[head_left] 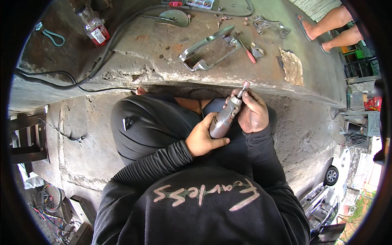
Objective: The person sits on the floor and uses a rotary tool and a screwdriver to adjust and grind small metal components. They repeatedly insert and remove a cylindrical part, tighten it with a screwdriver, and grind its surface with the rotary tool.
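A grey handheld rotary tool (221,124) is held above my lap, its nose pointing up and to the right. My left hand (204,138) wraps around the tool's body, thumb stretched along its lower end. At the nose, my right hand (254,112) closes its fingers and thumb about the collet and shank. A pinkish cylindrical grinding bit (246,84) sticks out past the right fingertips. Beyond the hands, a metal frame-like bracket (210,48) lies on the concrete ledge. Beside it rest a screwdriver with a red handle (250,56) and a small metal piece (257,50).
A second metal bracket (269,27), a torn cardboard piece (292,67) and a round translucent disc (173,18) lie on the ledge. A grey hose (107,51) curves past a bottle of red liquid (94,29). Another person's feet (309,30) stand at far right.
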`<state>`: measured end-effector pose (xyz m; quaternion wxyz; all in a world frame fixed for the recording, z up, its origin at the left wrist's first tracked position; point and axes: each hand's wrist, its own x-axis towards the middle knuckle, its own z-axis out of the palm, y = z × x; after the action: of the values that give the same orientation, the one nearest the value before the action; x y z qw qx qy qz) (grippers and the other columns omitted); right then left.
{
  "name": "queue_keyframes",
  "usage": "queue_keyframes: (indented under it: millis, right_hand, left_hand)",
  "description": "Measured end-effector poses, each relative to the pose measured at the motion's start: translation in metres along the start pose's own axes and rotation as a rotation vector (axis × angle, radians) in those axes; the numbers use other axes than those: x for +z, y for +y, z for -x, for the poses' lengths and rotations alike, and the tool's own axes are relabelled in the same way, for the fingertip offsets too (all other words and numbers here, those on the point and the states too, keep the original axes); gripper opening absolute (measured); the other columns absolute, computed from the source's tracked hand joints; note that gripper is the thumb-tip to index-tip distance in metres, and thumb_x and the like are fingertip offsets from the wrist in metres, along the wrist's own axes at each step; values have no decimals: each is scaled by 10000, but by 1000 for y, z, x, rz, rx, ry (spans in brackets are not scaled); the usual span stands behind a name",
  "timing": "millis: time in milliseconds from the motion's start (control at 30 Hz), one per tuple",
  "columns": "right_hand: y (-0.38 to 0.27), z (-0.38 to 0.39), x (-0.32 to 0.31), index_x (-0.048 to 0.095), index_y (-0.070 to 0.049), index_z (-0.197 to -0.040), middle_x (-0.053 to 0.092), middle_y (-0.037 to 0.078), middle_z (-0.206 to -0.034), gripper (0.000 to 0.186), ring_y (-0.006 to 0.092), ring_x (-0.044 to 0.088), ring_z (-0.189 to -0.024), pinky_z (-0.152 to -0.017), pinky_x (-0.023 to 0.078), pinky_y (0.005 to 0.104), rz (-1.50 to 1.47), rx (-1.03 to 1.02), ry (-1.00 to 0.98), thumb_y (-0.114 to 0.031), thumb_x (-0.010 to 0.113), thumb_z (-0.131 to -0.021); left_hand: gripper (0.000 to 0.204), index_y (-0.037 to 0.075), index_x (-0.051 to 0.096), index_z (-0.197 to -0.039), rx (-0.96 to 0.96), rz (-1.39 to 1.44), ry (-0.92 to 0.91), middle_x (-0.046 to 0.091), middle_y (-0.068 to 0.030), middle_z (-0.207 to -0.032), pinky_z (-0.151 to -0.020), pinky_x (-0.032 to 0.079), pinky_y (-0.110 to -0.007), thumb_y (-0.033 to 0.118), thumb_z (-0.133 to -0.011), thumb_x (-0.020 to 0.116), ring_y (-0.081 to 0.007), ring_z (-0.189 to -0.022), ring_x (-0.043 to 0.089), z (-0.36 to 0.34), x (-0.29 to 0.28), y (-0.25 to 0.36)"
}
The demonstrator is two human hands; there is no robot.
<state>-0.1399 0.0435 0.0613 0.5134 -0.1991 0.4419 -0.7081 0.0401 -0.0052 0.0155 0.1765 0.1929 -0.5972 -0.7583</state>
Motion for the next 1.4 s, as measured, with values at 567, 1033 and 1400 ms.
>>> queue_keyframes:
  millis: [567, 1033, 1400]
  right_hand:
    - [1, 1, 1, 553, 2, -1211, 575, 128, -998, 299, 316, 616, -942, -821, 529, 500, -21, -1, 10, -184, 509, -981]
    - [0, 0, 5, 568, -38, -1134, 586, 114, -1003, 237, 321, 623, -936, -810, 536, 497, -111, 13, -18, -191, 568, -954]
    - [4, 0, 4, 538, -25, -1222, 598, 117, -985, 315, 325, 638, -916, -798, 548, 502, -7, -32, 27, -189, 562, -955]
  left_hand:
    - [678, 1, 460, -1269, 31, -81, 25, 641, -132, -1048, -887, 487, -320, 148, -732, 848, -179, -988, 612, 0, 1, 2]
    - [683, -1, 463, -1274, 32, -80, 32, 641, -139, -1053, -888, 490, -323, 156, -731, 847, -190, -990, 621, -1, -1, 2]
    - [698, -5, 453, -1279, 21, -73, 33, 645, -146, -1042, -883, 493, -323, 161, -728, 847, -192, -981, 626, -1, -2, 1]
